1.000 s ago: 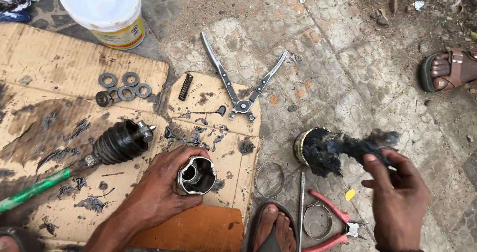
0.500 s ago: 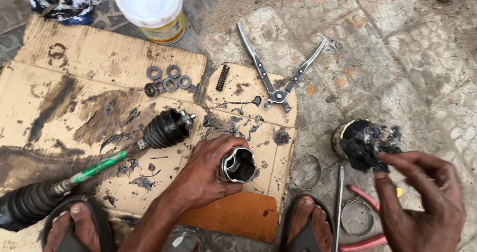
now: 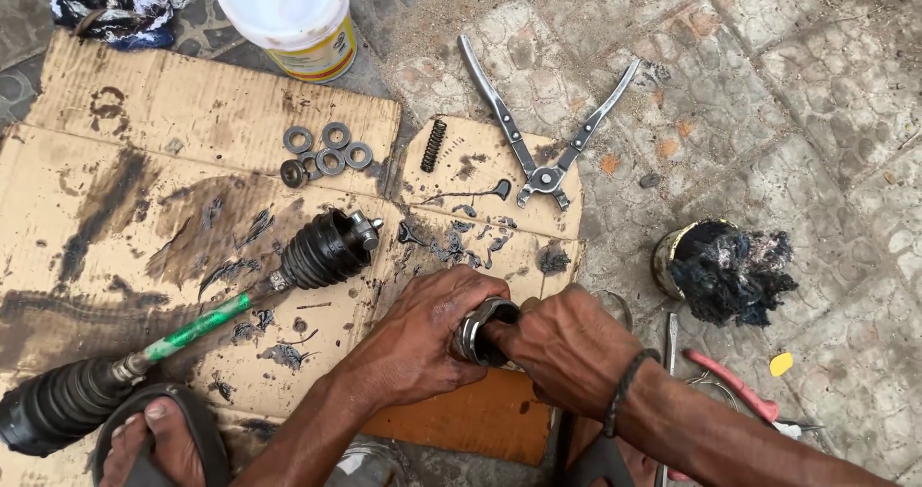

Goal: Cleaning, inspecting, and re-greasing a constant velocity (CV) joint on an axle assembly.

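Grease covers nearly everything here. Both hands meet low over the near edge of the cardboard sheet (image 3: pixel 192 112), which lies on the paved ground. The left hand (image 3: pixel 423 338) is wrapped around a round metal joint housing (image 3: pixel 477 328), gripping it from the side, and the right hand (image 3: pixel 567 348) is closed against its open mouth with the fingers pushed inside (how deep they go I cannot tell). Just left of the hands lies a drive shaft (image 3: pixel 192 326) with a green-painted middle and a black rubber boot (image 3: pixel 322 250) at its far end. Farther up the cardboard sit a cluster of washers (image 3: pixel 322 151) and a small black spring (image 3: pixel 433 146), with long-handled pliers (image 3: pixel 545 146) beside them on the stone. A greasy tin stuffed with a black rag (image 3: pixel 725 266) stands well off to the right, and a white tub (image 3: pixel 288 12) at the top.
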